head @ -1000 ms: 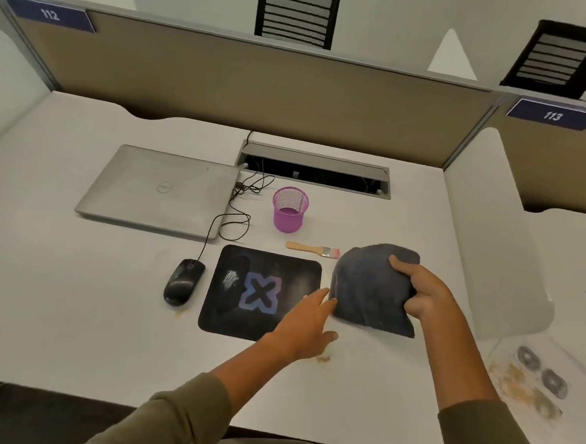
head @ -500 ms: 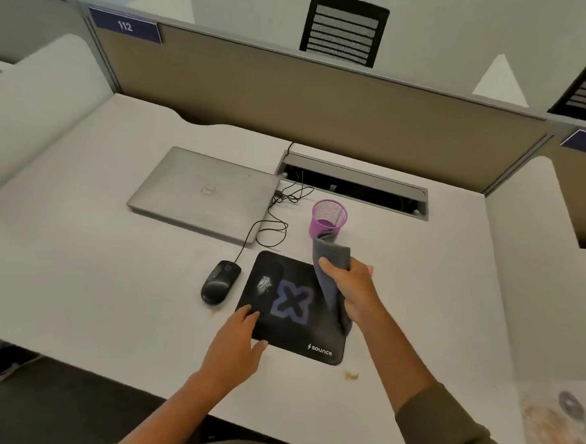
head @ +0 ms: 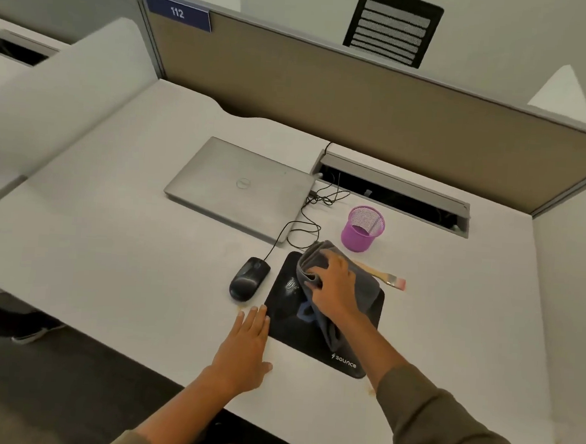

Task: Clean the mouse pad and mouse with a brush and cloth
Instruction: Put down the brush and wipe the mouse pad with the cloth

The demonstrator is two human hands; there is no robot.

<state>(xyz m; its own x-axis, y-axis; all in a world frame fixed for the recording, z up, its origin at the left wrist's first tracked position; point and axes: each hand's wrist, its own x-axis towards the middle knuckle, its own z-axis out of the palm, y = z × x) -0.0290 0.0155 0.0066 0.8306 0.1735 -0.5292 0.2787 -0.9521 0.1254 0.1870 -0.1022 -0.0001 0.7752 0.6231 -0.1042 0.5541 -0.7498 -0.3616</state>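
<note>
A black mouse pad (head: pixel 287 328) lies on the white desk, with a pale smudge near its upper left. My right hand (head: pixel 334 286) presses a folded grey cloth (head: pixel 364 288) onto the pad's upper half. My left hand (head: pixel 246 349) rests flat on the desk at the pad's left edge, fingers spread, holding nothing. A black wired mouse (head: pixel 249 279) sits on the desk just left of the pad. A wooden-handled brush (head: pixel 386 278) with pink bristles lies behind the pad's right corner, partly hidden by the cloth.
A closed silver laptop (head: pixel 240 187) sits behind the mouse, its cable looping past a purple mesh cup (head: pixel 362 233). A cable tray slot (head: pixel 393 193) runs along the beige partition (head: pixel 360 106). Brownish stains mark the desk near the pad's corners.
My right hand has brought the cloth from hanging above the pad down onto its upper half. My left hand stays at the pad's left edge. The camera view has shifted left.
</note>
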